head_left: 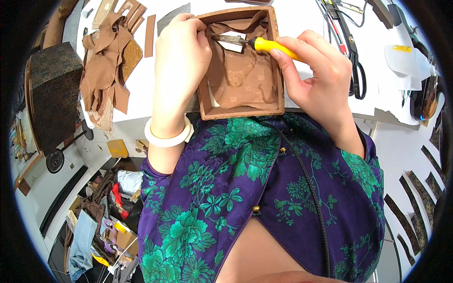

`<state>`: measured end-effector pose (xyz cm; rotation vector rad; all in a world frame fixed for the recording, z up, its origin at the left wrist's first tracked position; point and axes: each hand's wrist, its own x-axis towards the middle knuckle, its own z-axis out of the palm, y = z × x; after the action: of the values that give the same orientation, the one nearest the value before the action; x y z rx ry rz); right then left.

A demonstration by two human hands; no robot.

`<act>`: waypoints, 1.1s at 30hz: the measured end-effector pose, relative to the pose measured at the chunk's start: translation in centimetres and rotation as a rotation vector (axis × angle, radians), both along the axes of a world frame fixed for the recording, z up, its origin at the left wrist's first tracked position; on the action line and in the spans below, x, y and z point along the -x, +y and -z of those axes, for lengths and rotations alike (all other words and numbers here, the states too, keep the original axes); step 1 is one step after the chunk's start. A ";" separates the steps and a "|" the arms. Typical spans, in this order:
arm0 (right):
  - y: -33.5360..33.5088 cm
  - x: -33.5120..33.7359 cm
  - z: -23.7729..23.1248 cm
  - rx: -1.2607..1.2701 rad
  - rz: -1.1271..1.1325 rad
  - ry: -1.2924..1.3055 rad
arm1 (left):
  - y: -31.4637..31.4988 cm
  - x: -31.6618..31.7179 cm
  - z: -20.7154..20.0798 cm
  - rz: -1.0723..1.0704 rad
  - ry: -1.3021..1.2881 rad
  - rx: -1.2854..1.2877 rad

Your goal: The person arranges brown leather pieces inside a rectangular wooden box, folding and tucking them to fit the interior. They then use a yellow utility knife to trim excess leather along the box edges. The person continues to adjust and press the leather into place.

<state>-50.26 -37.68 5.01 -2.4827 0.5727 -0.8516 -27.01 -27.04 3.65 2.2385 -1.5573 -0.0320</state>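
My left hand [181, 52] is folded over the left wall of the brown box [278, 66], fingers curled down over its top corner and gripping the rim, so that side of the box is pinned against the white table [141, 80]. My right hand [314, 70] is closed tight round the yellow handle of a tool [271, 45]; the metal tip reaches left into the box and touches a small white scrap near the back wall. Inside, the brown patterned lining cloth [243, 78] lies rumpled, its edges riding up the walls and bunched in the far corner. The box sits at the very front edge of the table, its near wall just above my purple and green dress [245, 188], so there is no slack on my side. To the left of my wrist, past the white bangle [167, 137], the tabletop is bare for a stretch before the heap of brown cloth offcuts [104, 66] and the card strips beyond it. Further left a dark patterned box [54, 94] stands at the table's end. On the right, black scissors [351, 52] lie just beside my knuckles, handles toward me, with other tools near the back edge; room there is tight. Dark patterned strips [415, 207] lie well apart at lower right.
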 end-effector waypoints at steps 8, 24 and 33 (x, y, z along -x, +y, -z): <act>0.0 -0.3 0.5 0.006 -0.036 -0.086 | 2.2 0.8 -1.0 -0.035 0.031 0.014; 0.9 1.7 -0.8 -0.043 -0.124 0.010 | 2.2 0.9 -1.0 0.238 -0.266 -0.050; 0.6 2.3 -0.9 -0.016 -0.159 0.019 | 1.6 -0.8 -1.7 0.411 -0.097 -0.035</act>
<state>-52.54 -37.10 5.86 -2.4857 0.3807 -0.7594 -26.20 -25.45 5.34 1.9322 -2.0591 -0.0697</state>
